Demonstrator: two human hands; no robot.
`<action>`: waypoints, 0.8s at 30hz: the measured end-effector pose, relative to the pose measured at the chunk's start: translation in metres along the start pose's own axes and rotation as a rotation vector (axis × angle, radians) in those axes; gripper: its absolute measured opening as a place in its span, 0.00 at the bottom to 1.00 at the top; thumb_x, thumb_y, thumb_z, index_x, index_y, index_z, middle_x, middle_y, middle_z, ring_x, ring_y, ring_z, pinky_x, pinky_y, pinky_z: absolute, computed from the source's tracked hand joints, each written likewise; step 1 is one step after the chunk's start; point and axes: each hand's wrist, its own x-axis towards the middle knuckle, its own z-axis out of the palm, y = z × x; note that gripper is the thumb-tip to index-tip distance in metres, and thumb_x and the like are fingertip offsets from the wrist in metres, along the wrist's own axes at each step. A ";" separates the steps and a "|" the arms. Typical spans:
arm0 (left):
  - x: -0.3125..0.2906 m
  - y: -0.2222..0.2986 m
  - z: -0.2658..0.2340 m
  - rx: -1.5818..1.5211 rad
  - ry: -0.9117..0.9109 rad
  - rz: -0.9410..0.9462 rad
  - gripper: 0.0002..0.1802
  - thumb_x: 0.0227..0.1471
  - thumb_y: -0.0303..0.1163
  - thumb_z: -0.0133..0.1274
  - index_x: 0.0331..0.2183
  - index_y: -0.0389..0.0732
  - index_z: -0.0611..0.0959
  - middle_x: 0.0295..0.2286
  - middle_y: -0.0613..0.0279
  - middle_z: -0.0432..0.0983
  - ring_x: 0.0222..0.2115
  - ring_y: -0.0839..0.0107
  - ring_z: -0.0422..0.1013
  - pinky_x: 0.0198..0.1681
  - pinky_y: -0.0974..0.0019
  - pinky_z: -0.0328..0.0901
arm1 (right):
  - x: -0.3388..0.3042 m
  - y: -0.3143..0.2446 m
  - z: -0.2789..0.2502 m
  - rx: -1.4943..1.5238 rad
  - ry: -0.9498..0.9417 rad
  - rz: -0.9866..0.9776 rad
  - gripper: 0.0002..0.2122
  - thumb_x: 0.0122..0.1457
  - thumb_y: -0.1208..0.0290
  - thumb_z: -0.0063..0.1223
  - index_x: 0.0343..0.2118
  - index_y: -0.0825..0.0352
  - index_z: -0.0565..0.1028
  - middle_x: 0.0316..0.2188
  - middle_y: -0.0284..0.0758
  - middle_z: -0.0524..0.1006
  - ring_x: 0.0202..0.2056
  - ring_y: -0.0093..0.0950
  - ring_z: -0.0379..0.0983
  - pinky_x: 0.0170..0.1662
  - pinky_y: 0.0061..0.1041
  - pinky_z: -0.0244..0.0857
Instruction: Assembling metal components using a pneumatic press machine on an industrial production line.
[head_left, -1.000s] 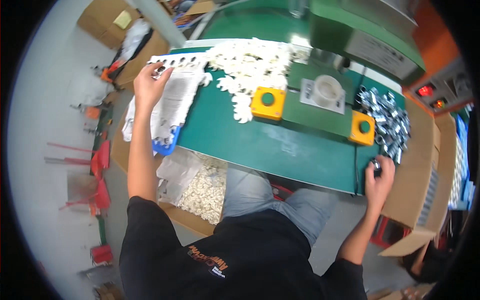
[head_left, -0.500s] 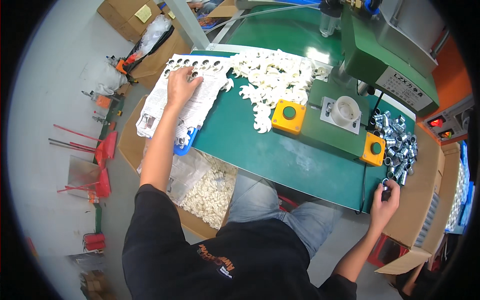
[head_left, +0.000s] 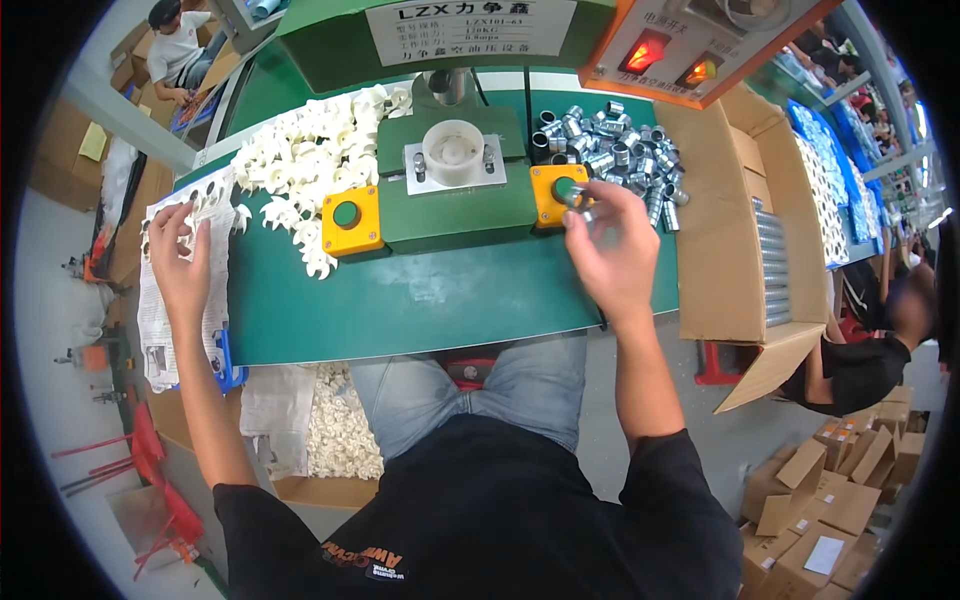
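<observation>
My left hand (head_left: 182,265) is over the printed paper sheet (head_left: 160,345) at the left, thumb and fingers apart, near white-and-dark round pieces (head_left: 208,190) laid along its far end. I see nothing held in it. My right hand (head_left: 618,258) pinches a small shiny metal sleeve (head_left: 577,197) at its fingertips, in front of the right yellow button box (head_left: 548,212). Behind that hand lies a pile of metal sleeves (head_left: 620,150). A white round plastic holder (head_left: 453,150) sits on the green press base between the two button boxes.
Curved white plastic parts (head_left: 310,145) are heaped left of the press. Another yellow button box (head_left: 352,238) stands at its left. The green press head (head_left: 330,50) overhangs the far side. A cardboard box (head_left: 705,190) is at the right, and a carton of white parts (head_left: 340,425) below the table.
The view has swung to the right. My right hand has moved from the table's right front edge up toward the press with the metal sleeve. My left hand's fingers have spread from the round pieces.
</observation>
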 end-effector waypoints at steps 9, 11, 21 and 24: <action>-0.013 0.122 0.002 -0.243 -0.079 0.211 0.18 0.51 0.25 0.64 0.46 0.39 0.85 0.50 0.58 0.74 0.37 0.69 0.73 0.36 0.68 0.68 | 0.045 -0.036 0.034 0.309 -0.202 0.127 0.19 0.59 0.78 0.59 0.54 0.71 0.77 0.38 0.36 0.81 0.30 0.21 0.74 0.34 0.20 0.70; -0.016 0.130 0.006 -0.282 -0.109 0.216 0.19 0.49 0.24 0.65 0.46 0.38 0.84 0.50 0.55 0.73 0.37 0.67 0.74 0.35 0.67 0.68 | 0.051 -0.051 0.043 0.802 -0.214 0.577 0.17 0.67 0.74 0.51 0.56 0.75 0.72 0.41 0.37 0.81 0.31 0.20 0.73 0.35 0.19 0.68; -0.021 0.130 -0.006 -0.335 -0.142 0.115 0.17 0.50 0.24 0.64 0.45 0.38 0.85 0.50 0.55 0.73 0.36 0.68 0.75 0.35 0.67 0.68 | 0.082 -0.070 0.085 1.483 -0.209 0.938 0.12 0.71 0.74 0.37 0.48 0.76 0.70 0.50 0.52 0.76 0.33 0.23 0.69 0.33 0.22 0.64; -0.024 0.129 -0.009 -0.367 -0.155 0.095 0.17 0.51 0.24 0.64 0.45 0.38 0.84 0.50 0.55 0.74 0.36 0.68 0.75 0.35 0.68 0.68 | 0.076 -0.065 0.076 1.595 -0.254 0.931 0.13 0.71 0.73 0.38 0.50 0.77 0.70 0.54 0.54 0.73 0.34 0.24 0.68 0.34 0.22 0.64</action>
